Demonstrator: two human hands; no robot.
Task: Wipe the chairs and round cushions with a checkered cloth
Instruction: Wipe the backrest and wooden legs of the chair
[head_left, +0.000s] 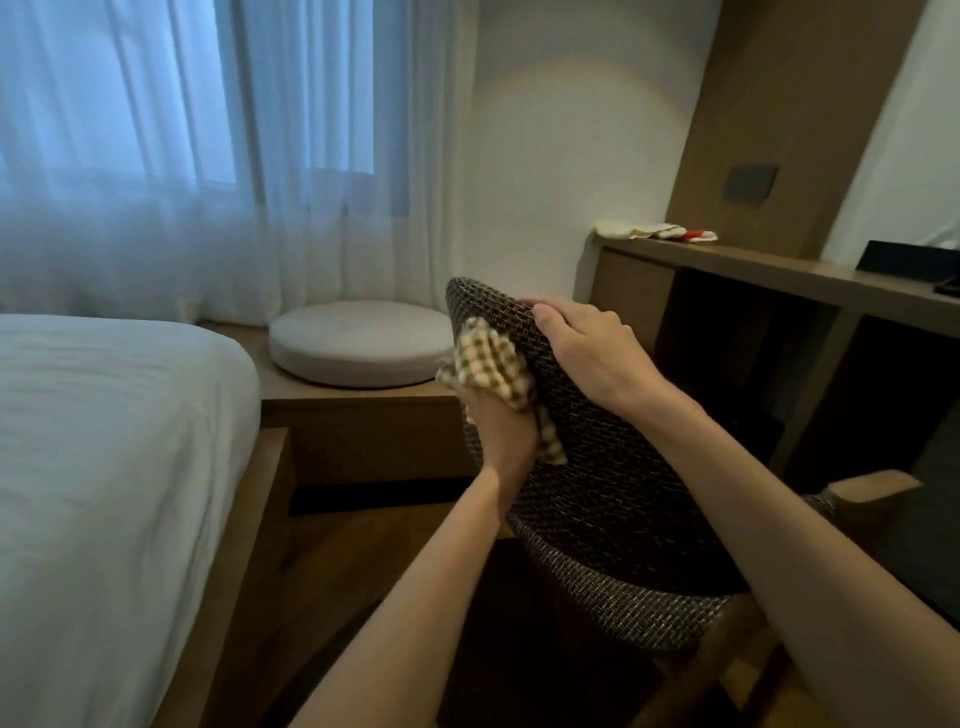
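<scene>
The checkered cloth (488, 364) is bunched against the left edge of the woven chair (613, 493) back. The left hand (501, 434) has its grip clamped on it, fingers hidden behind the fabric. The right hand (587, 353) closes its grip over the backrest's top, fingertips out of sight. The chair's seat is hidden. A round cushion (358, 343) lies on the platform (363, 402) beyond the bed (104, 441).

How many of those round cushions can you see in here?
1. The round cushion lies on the wooden platform under the curtain, between the bed and the chair. More may sit outside the view.
</scene>
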